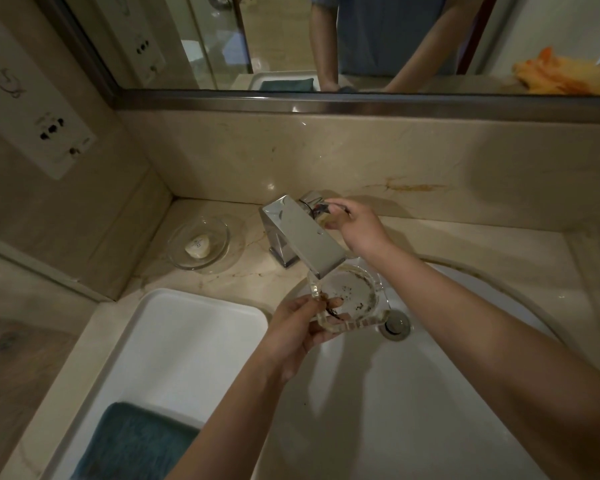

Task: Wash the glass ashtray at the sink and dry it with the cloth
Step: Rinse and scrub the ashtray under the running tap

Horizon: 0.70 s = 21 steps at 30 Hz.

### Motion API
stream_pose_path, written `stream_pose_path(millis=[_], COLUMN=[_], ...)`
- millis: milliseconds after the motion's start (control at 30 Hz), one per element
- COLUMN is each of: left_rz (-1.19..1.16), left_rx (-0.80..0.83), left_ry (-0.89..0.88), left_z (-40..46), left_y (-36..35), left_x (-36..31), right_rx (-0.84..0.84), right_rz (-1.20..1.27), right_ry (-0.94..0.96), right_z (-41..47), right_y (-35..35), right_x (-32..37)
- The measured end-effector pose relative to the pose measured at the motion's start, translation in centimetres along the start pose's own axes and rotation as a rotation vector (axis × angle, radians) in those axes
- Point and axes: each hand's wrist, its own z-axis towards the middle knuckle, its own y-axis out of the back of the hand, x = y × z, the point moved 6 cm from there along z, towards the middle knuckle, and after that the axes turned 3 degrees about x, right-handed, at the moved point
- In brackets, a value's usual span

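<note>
My left hand [300,329] grips the clear glass ashtray [352,299] by its near-left corner and holds it over the white sink basin [378,393], just under the chrome faucet spout [307,237]. Dark ash specks and a brown ring mark the ashtray's bowl. My right hand [355,226] reaches behind the spout, and its fingers pinch the faucet handle [314,202]. No water stream is visible. A teal cloth [132,445] lies in the white tray [174,327] to the left of the sink.
A glass soap dish [200,244] with a pale soap bar sits on the marble counter left of the faucet. The sink drain [397,325] lies beside the ashtray. A mirror spans the back wall, with an orange cloth [565,76] reflected at the right. A socket panel [45,109] is on the left wall.
</note>
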Motion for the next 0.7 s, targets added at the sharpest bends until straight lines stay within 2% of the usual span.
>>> stream_pose_path(millis=[267, 467, 600, 700], left_rz=[-0.02, 0.024, 0.023, 0.046], left_rx=[-0.003, -0.008, -0.005, 0.009], left_ry=[0.016, 0.039, 0.037, 0.046], left_z=[0.1, 0.4, 0.7, 0.9], left_y=[0.0, -0.1, -0.4, -0.8], left_x=[0.3, 1.1, 1.2, 1.5], right_rx=[0.033, -0.028, 0.084, 0.156], right_rz=[0.039, 0.161, 0.229, 0.352], right_ry=[-0.035, -0.131, -0.3, -0.332], right_z=[-2.4, -6.9, -9.0, -9.9], right_y=[0.5, 2.8, 2.3, 1.4], right_x=[-2.4, -6.3, -9.1, -10.4])
